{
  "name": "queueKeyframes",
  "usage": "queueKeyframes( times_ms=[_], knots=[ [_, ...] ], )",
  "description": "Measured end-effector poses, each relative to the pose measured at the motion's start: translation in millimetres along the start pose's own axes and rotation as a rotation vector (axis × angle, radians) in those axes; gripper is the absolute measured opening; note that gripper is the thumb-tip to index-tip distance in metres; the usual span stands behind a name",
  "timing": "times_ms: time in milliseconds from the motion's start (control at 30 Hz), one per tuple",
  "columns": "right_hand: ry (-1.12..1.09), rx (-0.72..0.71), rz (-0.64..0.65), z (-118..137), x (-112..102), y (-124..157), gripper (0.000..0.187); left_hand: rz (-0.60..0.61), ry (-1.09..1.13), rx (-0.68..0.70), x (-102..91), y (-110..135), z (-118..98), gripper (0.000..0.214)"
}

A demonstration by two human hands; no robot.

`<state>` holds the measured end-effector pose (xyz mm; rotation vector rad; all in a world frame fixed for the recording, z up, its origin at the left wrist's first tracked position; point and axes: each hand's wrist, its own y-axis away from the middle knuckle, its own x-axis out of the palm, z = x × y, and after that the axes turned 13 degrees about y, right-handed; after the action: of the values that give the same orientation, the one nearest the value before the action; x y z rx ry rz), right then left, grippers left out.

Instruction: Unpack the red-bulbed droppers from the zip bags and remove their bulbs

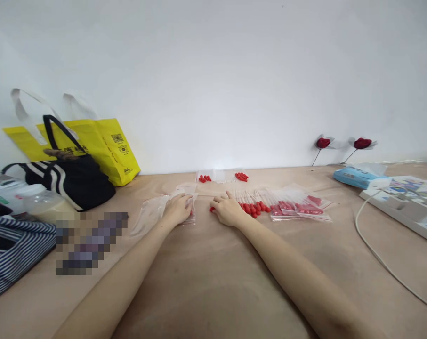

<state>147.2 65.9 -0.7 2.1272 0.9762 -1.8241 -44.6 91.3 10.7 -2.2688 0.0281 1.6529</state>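
My left hand [178,208] lies over a clear zip bag [150,213], fingers closed on its plastic, with a bit of red showing by the fingertips. To the right, my right hand [227,209] is palm down, its fingers curled over a red-headed stick [212,209]; most of that stick is hidden. Beside this hand lies a row of red-headed sticks [253,208] with thin pale shafts pointing away from me. Further right, filled clear zip bags [298,208] of the same sticks overlap one another.
Against the wall lie a clear bag [223,175] and small red-headed groups [241,176]. A yellow bag [109,150], black bag [82,181], bottle [40,202] and striped cloth [15,256] stand left. Right are a tissue pack [359,178], white board [397,202], cable [372,249] and two roses [362,143].
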Motion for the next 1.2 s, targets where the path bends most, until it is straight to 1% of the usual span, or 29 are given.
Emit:
queueKeyframes(
  times_ms=[67, 133, 233, 300, 367, 433, 467, 533, 600, 733, 833, 900, 1000, 1100, 1200],
  knots=[
    [0.001, -0.012, 0.002, -2, -2, 1, 0.020, -0.016, -0.003, -0.013, 0.5, -2, 7, 0.036],
    [-0.001, -0.041, 0.003, -6, -4, 4, 0.024, -0.048, -0.014, -0.036, -0.8, -2, 15, 0.039],
    [-0.012, -0.119, 0.020, -13, -6, 12, 0.027, -0.094, -0.030, -0.045, -4.3, 2, 21, 0.039],
    [-0.022, -0.155, 0.037, -19, -6, 18, 0.025, -0.083, -0.027, 0.011, -5.8, 8, 20, 0.036],
    [-0.028, -0.165, 0.047, -24, -6, 23, 0.025, -0.038, -0.007, 0.137, -5.8, 15, 14, 0.037],
    [-0.032, -0.158, 0.038, -27, -6, 28, 0.030, 0.009, 0.020, 0.263, -4.3, 23, 8, 0.041],
    [-0.035, -0.151, 0.023, -28, -6, 31, 0.033, 0.028, 0.025, 0.295, -3.3, 27, 6, 0.041],
    [-0.044, -0.133, -0.028, -29, -7, 37, 0.038, 0.059, 0.016, 0.291, -1.2, 30, 2, 0.032],
    [-0.054, -0.119, -0.088, -27, -8, 46, 0.038, 0.077, -0.007, 0.243, 0.9, 30, -1, 0.027],
    [-0.066, -0.128, -0.171, -22, -8, 67, 0.023, 0.080, -0.030, 0.206, 5.4, 26, -8, 0.025],
    [-0.098, -0.114, -0.212, -21, -6, 79, 0.019, 0.066, -0.024, 0.211, 6.8, 27, -17, 0.026],
    [-0.114, -0.092, -0.229, -21, -6, 82, 0.019, 0.027, -0.012, 0.230, 3.3, 31, -21, 0.025],
    [-0.122, -0.067, -0.235, -21, -6, 83, 0.018, -0.018, -0.020, 0.240, -10.4, 42, -19, 0.026],
    [-0.149, -0.046, -0.235, -20, -5, 82, 0.017, 0.043, -0.081, 0.252, -26.7, 52, -6, 0.026],
    [-0.184, -0.028, -0.234, -19, -4, 83, 0.016, 0.075, -0.163, 0.293, -34.9, 54, 12, 0.022]
  ],
)
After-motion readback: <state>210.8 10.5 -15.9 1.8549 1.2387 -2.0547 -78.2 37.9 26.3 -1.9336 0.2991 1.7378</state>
